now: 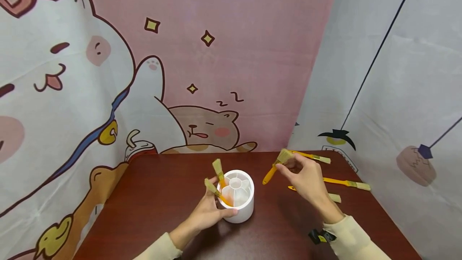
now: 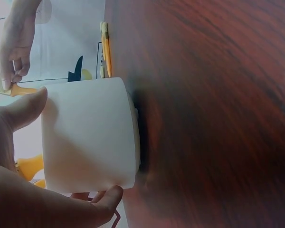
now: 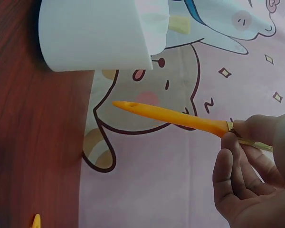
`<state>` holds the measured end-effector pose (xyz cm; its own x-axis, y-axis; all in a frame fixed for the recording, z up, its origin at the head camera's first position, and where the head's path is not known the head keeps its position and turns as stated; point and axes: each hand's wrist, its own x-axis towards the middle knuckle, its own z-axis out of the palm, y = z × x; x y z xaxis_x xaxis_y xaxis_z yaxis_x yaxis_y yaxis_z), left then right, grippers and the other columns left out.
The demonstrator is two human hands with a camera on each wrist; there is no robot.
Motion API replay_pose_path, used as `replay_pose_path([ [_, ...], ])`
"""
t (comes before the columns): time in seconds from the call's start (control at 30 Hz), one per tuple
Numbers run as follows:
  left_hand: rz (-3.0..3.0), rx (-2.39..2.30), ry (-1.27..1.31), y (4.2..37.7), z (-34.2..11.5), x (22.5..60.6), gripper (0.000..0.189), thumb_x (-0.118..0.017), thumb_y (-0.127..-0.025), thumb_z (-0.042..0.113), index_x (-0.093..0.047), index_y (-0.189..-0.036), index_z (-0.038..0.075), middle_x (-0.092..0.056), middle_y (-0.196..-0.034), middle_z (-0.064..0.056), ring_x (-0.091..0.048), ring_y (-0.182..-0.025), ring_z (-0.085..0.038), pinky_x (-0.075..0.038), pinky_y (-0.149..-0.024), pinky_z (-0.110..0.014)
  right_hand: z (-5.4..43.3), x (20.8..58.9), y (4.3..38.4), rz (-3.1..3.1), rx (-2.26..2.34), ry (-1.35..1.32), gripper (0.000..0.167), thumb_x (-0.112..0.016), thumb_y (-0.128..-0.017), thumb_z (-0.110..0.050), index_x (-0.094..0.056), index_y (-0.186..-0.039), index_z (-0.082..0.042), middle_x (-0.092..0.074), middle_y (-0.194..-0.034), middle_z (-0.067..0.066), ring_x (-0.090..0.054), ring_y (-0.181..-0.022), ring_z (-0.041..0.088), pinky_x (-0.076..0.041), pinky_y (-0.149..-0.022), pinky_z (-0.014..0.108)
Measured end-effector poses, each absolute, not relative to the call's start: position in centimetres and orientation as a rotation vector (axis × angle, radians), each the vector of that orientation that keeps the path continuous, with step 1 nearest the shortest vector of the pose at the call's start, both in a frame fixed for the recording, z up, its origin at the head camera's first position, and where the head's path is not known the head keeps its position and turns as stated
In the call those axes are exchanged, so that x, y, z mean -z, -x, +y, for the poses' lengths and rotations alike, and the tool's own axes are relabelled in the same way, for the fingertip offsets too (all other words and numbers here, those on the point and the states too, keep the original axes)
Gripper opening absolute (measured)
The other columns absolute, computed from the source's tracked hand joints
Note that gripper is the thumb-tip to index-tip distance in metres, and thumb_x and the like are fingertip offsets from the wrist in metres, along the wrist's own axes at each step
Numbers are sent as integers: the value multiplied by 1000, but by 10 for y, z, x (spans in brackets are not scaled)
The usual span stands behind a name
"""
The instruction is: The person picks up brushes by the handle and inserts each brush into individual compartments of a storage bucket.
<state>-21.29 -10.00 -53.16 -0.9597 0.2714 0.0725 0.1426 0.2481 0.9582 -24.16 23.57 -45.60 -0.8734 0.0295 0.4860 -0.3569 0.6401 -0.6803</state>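
Note:
My left hand grips a white round organizer with divided compartments, thumb at its near side and fingers round the left. Two paintbrushes with yellow handles stand in its left compartments, bristles up: one farther back and one nearer that leans left. To the right of the organizer, my right hand pinches another paintbrush near its metal band. That brush is held above the table, bristles up and handle slanting down toward the left. In the right wrist view its handle tip points toward the organizer's side.
Three more paintbrushes lie on the brown table at the right: one at the back, one farther right and one partly hidden under my right arm. A cartoon-printed curtain hangs behind the table.

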Motion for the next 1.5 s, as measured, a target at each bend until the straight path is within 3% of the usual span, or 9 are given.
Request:
replay_pose_path([
  [0.3,2379,-1806,-402,215,-101,531,118,-104,-83,12,-31,-175,15,-64,-162,-19,-65,-149,-35,-48,-124,-52,227,445,235,-2367,-1128,-317,18,-98,-97,-24,-81,-97,-19,-79,-82,-6,-68,-75,6,-56,-69,18],
  [0.63,2363,-1754,-390,217,-104,528,120,-103,-86,13,-26,-178,12,-59,-166,-22,-64,-148,-37,-50,-120,-49,217,434,226,-2320,-1180,-400,17,-99,-95,-18,-82,-100,-20,-82,-86,-5,-72,-75,4,-59,-71,16],
  [0.87,2339,-1750,-400,220,-107,529,120,-102,-87,12,-25,-179,11,-57,-167,-24,-63,-147,-37,-52,-116,-46,208,428,219,-2242,-1219,-515,18,-99,-94,-12,-85,-101,-21,-84,-96,-5,-75,-79,3,-61,-74,15],
  [1.27,2321,-1749,-384,222,-108,529,118,-101,-86,11,-26,-178,13,-58,-165,-24,-65,-142,-36,-55,-113,-48,186,416,207,-2124,-1184,-757,29,-100,-90,-4,-84,-101,-25,-82,-98,-11,-75,-92,8,-57,-90,15],
  [1.5,2324,-1731,-392,222,-108,530,119,-101,-87,12,-26,-179,14,-58,-166,-24,-65,-139,-34,-56,-113,-49,176,416,205,-2082,-1197,-870,30,-100,-88,0,-82,-98,-22,-82,-99,-10,-76,-93,9,-60,-87,18],
])
